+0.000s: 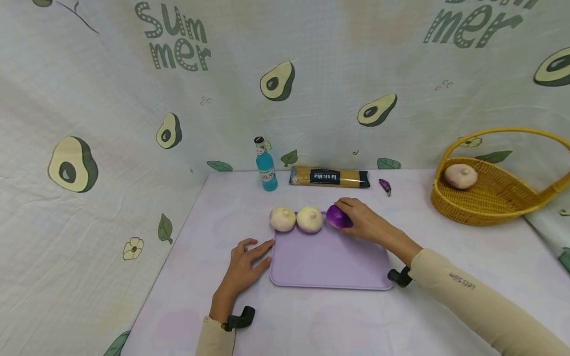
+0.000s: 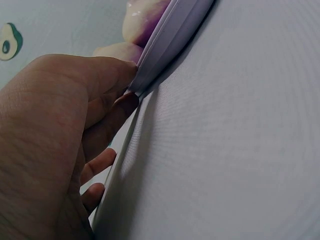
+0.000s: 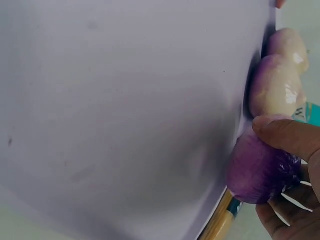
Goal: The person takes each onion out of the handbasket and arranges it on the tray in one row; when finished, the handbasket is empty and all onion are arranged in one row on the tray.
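Note:
In the head view, my right hand (image 1: pixel 362 220) grips a round purple cabbage (image 1: pixel 338 216) at the far edge of the lilac tray (image 1: pixel 329 267). The right wrist view shows its veined purple skin (image 3: pixel 257 167) between thumb and fingers. Two cream-and-purple turnips (image 1: pixel 282 219) (image 1: pixel 309 219) sit in line beside it at the tray's far left. My left hand (image 1: pixel 242 269) lies at the tray's left edge, fingers spread. Close up in the left wrist view, its fingertips touch the tray rim (image 2: pixel 160 47).
Behind the tray stand a blue bottle (image 1: pixel 267 168), a pasta packet (image 1: pixel 329 177) and a small purple item (image 1: pixel 385 186). At right, a yellow wicker basket (image 1: pixel 476 217) with a tall handle holds another turnip (image 1: pixel 460 176). A patterned cloth (image 1: pixel 311 133) hangs behind the table.

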Demonstrator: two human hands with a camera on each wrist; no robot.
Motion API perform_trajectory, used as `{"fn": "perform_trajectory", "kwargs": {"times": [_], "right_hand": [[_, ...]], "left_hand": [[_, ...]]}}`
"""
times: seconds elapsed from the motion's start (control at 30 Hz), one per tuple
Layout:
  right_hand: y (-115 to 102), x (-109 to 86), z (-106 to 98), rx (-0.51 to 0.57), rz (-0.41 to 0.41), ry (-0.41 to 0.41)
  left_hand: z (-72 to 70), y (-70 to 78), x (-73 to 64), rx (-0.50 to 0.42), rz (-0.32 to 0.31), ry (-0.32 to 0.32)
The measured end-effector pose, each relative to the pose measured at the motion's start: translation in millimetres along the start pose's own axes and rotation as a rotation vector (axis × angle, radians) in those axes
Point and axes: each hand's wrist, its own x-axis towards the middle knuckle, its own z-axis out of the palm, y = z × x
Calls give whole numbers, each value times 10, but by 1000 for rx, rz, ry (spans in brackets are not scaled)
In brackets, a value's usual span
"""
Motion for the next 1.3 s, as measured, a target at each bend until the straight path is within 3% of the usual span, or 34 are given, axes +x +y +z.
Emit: {"fn": "perform_trajectory", "kwargs": {"times": [0.17, 0.97, 1.3], "right_hand": [[14, 14, 46, 3, -8, -1], [5, 31, 129, 3, 7, -4], [4, 25, 160, -21, -59, 62]], "left_hand": [[-5, 5, 3, 9, -21, -17], [-8, 31, 12, 16, -10, -14], [-9, 36, 14, 11, 12, 1]]}}
